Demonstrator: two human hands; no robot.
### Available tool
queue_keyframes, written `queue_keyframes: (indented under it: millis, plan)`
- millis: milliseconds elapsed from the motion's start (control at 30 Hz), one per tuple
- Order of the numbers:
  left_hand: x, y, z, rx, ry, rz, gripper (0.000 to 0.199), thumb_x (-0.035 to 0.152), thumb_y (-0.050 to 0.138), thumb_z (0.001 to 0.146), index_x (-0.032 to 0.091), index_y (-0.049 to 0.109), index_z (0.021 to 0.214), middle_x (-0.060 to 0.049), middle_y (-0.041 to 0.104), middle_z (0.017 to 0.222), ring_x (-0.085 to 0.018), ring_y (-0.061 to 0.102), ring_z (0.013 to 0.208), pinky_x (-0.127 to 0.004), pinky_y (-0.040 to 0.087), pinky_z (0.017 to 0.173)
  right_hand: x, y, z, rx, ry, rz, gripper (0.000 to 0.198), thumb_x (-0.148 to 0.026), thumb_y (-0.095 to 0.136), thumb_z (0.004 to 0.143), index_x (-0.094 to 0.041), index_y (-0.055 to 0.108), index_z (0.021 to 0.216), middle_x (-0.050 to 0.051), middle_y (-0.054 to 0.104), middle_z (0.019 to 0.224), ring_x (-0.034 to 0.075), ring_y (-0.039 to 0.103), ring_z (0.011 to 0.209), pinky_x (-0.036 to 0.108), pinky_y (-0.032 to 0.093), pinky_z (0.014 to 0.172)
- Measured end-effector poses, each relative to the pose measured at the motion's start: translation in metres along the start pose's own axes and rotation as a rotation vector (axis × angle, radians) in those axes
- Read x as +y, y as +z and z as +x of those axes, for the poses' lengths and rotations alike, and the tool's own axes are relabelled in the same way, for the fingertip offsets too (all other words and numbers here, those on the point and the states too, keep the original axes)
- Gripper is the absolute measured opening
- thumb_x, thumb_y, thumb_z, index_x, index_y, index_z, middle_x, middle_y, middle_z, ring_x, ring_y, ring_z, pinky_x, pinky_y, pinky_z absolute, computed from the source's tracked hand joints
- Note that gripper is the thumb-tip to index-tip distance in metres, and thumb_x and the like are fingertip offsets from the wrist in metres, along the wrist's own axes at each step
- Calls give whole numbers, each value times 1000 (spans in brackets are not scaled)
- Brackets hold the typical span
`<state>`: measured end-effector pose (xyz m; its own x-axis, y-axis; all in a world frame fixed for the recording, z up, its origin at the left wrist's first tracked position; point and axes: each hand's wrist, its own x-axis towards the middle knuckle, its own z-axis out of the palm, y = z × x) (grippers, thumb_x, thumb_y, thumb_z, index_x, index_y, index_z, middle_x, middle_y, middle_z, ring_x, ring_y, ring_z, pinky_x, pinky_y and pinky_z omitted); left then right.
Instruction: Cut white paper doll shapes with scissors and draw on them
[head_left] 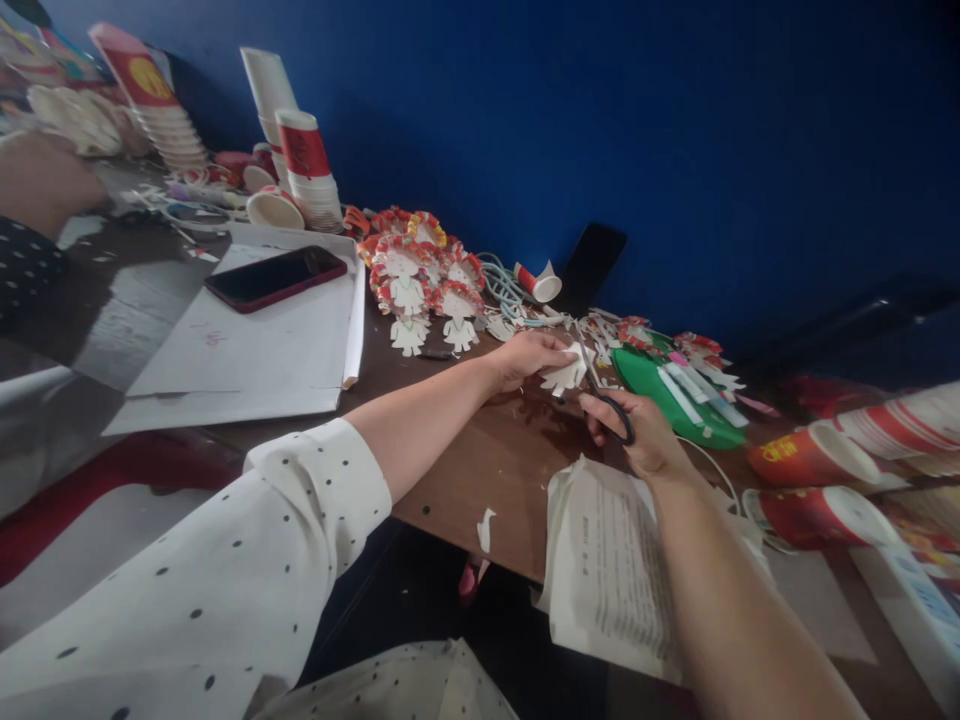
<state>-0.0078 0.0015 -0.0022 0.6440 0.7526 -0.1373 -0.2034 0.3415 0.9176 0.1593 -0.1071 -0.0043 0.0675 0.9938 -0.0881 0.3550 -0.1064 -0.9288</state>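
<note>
Between the fingers of my left hand is a small white paper cutout with a fringed lower edge. My right hand grips the scissors by their dark handles, and the blades point up and away, right at the cutout's side. Whether the blades are cutting into the paper cannot be made out. Behind my left hand lies a cluster of white paper dolls with red and yellow curled rims around their heads. Below my right hand is a white paper packet with printed text.
At left, a dark phone lies on a white box lid. Stacked paper cups stand behind it; more cups lie at right. A green disc holds pens. Another phone leans against the blue wall. Another person's hand is far left.
</note>
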Motion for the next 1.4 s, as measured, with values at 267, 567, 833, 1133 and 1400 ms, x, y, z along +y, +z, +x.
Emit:
queue_keyframes:
  millis: [267,567,833,1133,1400]
  plan:
    - [0,1,-1,17,-3,3,15,11,65,83,10,56,72,2,57,51,-5,50,43,-20,37,50,-8,2,-2,22,-3,-41,41,-55,77,70,-17,62,63,-3,54,52,8,46,44,22,35,44]
    - [0,1,-1,1,-2,4,16,12,63,85,11,56,71,2,55,51,-5,48,43,-20,36,47,-2,0,-1,36,-32,-62,39,-54,77,70,-18,63,66,-4,53,52,8,45,44,22,34,43]
    - [2,2,-3,9,-13,-36,14,11,65,84,10,57,72,1,59,53,-5,51,44,-21,37,51,-4,2,-1,59,-20,-48,37,-51,76,73,-18,63,64,-4,52,52,7,44,44,20,34,42]
    - [3,4,-4,10,-25,-62,14,9,61,86,10,57,72,0,60,56,-7,53,48,-21,42,54,-6,3,-2,75,-8,-44,37,-52,77,70,-18,65,67,-3,52,52,8,45,45,21,35,40]
    - [3,5,-6,13,-31,-44,14,11,61,85,12,57,72,1,59,54,-6,53,44,-20,41,50,-7,4,-2,58,9,-53,37,-53,77,69,-19,65,67,-3,56,54,9,47,45,23,36,44]
